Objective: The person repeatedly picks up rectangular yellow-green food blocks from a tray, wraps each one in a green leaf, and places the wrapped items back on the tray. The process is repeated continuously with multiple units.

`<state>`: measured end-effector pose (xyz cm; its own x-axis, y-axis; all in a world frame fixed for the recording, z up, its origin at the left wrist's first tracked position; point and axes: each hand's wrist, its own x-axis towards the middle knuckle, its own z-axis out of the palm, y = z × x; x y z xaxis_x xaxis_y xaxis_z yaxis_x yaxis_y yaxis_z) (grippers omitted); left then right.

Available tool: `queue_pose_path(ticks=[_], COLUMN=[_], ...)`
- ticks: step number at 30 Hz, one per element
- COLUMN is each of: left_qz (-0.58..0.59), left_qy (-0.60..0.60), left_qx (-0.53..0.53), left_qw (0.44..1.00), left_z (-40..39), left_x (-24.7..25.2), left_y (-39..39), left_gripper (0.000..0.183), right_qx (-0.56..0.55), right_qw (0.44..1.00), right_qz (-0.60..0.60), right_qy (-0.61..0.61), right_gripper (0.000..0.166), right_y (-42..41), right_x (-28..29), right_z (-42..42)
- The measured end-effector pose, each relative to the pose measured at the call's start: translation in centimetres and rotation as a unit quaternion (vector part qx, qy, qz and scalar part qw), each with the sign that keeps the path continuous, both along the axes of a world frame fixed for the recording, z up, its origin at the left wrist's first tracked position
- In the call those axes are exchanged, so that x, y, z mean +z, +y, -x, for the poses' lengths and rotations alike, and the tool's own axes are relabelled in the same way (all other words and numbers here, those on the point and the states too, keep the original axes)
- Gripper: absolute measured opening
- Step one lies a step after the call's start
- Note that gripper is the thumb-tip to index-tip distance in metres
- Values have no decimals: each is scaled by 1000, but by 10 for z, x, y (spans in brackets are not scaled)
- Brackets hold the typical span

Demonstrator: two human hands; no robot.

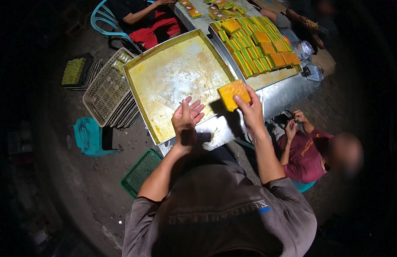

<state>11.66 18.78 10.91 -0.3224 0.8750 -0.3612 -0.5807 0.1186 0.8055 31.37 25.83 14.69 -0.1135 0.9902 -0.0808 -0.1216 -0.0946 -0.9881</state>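
A square slab of orange-yellow cake (234, 94) is gripped in my right hand (253, 110), thumb on its top face. My left hand (186, 117) holds nothing; its fingers are spread, palm turned toward the right. Beneath both hands lies a large, shallow metal tray (182, 69) with yellow crumbs and stains on its bottom. To its upper right, a second metal tray (266, 82) carries many upright green-and-yellow layered cake slices (249, 41). Several flat orange cake slabs (267, 48) rest on top of those slices.
Stacked plastic crates (104, 93) stand left of the tray, near a teal stool (87, 136) and a green basket (142, 173). A seated person in a maroon shirt (302, 154) is close on the right. Another person in red shorts (156, 29) sits beyond the tray. Wrapped pieces (222, 11) lie on the far table.
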Motion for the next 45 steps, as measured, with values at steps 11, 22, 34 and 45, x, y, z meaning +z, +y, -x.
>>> queue_pose_path(ticks=[11,22,34,45], left_qz=[-67,-100,-24,4], left_qy=[15,-45,-101,-109], left_qx=[-83,-88,-119,-147], left_qw=[994,990,987,983], left_z=[-11,-4,0,9], left_x=[3,23,40,40], left_y=[-32,-36,-30,-41], left_gripper=[49,64,62,58], right_qx=[-30,51,214,183], right_qw=[999,998,964,959], right_qz=[-13,3,-74,-115], right_qy=[-26,37,-141,-184], right_gripper=[60,54,59,59], right_y=[-96,-92,-60,-72], right_x=[5,-18,8,1], right_z=[30,32,12,17])
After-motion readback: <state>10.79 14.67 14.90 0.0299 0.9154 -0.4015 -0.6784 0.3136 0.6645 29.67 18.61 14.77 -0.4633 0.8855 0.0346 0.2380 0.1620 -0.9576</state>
